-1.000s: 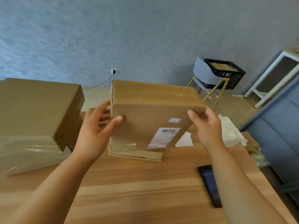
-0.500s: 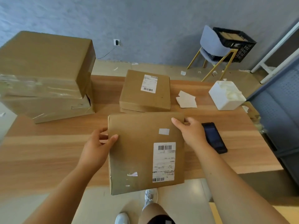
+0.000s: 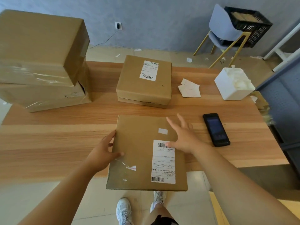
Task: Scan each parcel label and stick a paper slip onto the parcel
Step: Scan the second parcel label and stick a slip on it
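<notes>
A flat brown parcel [image 3: 138, 153] lies on the wooden table [image 3: 65, 140], its near edge overhanging the table's front. A white label with barcodes [image 3: 164, 166] is on its top right. My left hand [image 3: 103, 151] holds the parcel's left edge, thumb on top. Fingers spread, my right hand [image 3: 183, 137] hovers over the parcel's right part and covers the label's upper corner. A black handheld scanner [image 3: 216, 129] lies to the right. Loose paper slips [image 3: 189, 88] lie farther back.
Another labelled parcel [image 3: 144, 80] sits on a flatter one at the table's middle back. Two big taped cartons [image 3: 40, 62] are stacked at the left. A white foam box [image 3: 233, 85] stands at the right. Behind the table are a chair [image 3: 222, 30] and a black crate [image 3: 250, 21].
The parcel came down from upright to flat on the table near me. My right hand let go of its far corner and now hovers spread above it. My view tilted downward.
</notes>
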Tool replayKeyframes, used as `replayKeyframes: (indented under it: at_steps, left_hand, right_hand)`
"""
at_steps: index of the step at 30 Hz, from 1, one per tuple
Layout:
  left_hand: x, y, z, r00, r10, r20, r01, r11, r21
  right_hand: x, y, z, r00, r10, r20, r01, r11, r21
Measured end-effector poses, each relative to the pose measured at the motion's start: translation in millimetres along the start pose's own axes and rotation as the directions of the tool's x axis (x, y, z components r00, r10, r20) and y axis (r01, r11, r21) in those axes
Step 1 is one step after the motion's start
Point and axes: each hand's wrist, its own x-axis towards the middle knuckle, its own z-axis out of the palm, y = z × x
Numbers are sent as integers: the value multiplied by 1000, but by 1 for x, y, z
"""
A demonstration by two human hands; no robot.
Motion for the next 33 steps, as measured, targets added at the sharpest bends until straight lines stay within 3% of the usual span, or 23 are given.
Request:
replayKeyframes:
  at_steps: [3,5,8,11,13,21,26,29,31,33]
  left_hand:
    - [12,11,-2,998,46,32,-47,998,41]
    - [18,21,-2,991,101,-86,-85,981,172]
    - [16,30,1,919,230,-321,-92,915,392]
    - [5,28,4,878,258,-404,-77,908,412]
    - [-4,21,8,886,189,-424,-30,935,354]
    - [-37,-14,4,908,-54,-415,129,979,156]
    - [-46,-29,-11,952,-39,-304,74,992,105]
    - [-42,-29,-18,968,-5,-251,26,997,79]
    - [-37,-24,-19,976,31,-214,-13,996,85]
    - [-30,-17,-18,978,71,-194,-47,991,125]
  right_hand:
    - [2,10,-11,996,-25,87,39,987,-157]
    - [0,14,-15,998,1,63,12,978,-209]
    - [-10,19,-14,992,111,-57,-121,965,-234]
    - [-26,20,-3,968,221,-120,-245,937,-251]
    - [-38,17,9,959,244,-141,-274,923,-269]
    - [-64,-20,53,950,127,-284,-176,972,-153]
    - [-41,-41,42,927,3,-376,-32,997,-71]
    - [-25,-47,27,967,-142,-213,111,982,-152]
    - [-19,-43,22,988,-128,-90,109,976,-188]
    - [-20,-31,20,994,-79,-69,61,971,-230]
